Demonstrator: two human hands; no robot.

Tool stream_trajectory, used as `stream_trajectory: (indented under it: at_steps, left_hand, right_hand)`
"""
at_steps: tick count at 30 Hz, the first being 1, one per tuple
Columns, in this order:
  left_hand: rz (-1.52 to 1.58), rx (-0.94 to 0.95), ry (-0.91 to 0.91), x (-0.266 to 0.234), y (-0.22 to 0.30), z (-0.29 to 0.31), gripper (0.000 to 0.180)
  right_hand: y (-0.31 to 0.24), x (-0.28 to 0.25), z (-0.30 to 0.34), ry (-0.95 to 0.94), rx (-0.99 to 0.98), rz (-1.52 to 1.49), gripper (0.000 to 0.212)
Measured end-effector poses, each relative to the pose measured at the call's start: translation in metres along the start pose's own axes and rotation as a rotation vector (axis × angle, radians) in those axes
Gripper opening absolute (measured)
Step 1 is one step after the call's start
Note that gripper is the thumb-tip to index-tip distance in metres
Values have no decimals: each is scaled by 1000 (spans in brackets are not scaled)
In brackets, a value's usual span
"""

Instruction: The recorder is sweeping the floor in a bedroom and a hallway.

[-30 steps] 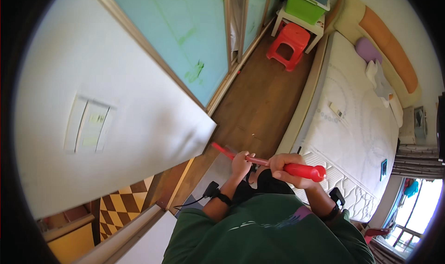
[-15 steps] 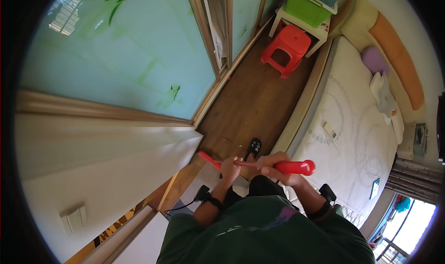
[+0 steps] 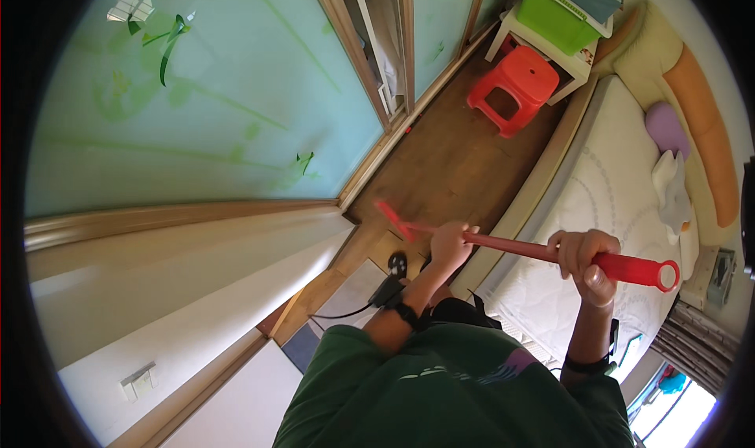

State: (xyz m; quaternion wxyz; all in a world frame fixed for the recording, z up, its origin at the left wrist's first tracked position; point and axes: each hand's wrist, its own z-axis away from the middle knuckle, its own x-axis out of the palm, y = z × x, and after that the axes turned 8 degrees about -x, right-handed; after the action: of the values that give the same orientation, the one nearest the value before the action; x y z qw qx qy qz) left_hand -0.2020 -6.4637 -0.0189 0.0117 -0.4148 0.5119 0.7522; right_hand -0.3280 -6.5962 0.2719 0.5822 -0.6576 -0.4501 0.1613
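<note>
A red long-handled tool with a narrow bar-shaped head (image 3: 511, 246) lies across in front of my body, held off the floor. My left hand (image 3: 450, 247) is closed round its thin shaft, close to the head at the left. My right hand (image 3: 584, 261) grips the shaft where it meets the thick red grip, which ends in a ring at the right. The head is slightly blurred, so whether it is a squeegee or a broom I cannot tell.
The bed (image 3: 582, 220) stretches along the right. Ahead on the wood floor (image 3: 452, 173) stands a red stool (image 3: 519, 86), beside a white table (image 3: 543, 47) with a green bin (image 3: 554, 22). Frosted sliding doors (image 3: 228, 125) and a white wall (image 3: 197, 283) line the left.
My right hand has moved right and outward along with the thick grip. My hands are farther apart, and more of the shaft shows between them. The tool's head has risen in the view.
</note>
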Motion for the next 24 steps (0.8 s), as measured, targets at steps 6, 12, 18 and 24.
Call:
stream_trajectory:
  at_steps: [6, 12, 18, 24]
  left_hand:
    - [-47, -259, -88, -46, -118, -30, 28]
    - [-82, -227, -240, -22, -132, -112, 26]
    - [-31, -120, -330, -27, -60, -137, 22]
    - [-106, -163, -394, -50, -99, -149, 23]
  right_hand:
    - [67, 36, -45, -34, 91, -94, 37]
    - [91, 22, -72, 5, 121, 107, 32]
    - [19, 11, -133, 105, -157, 56, 31]
    - [80, 19, -155, 204, 105, 90, 33]
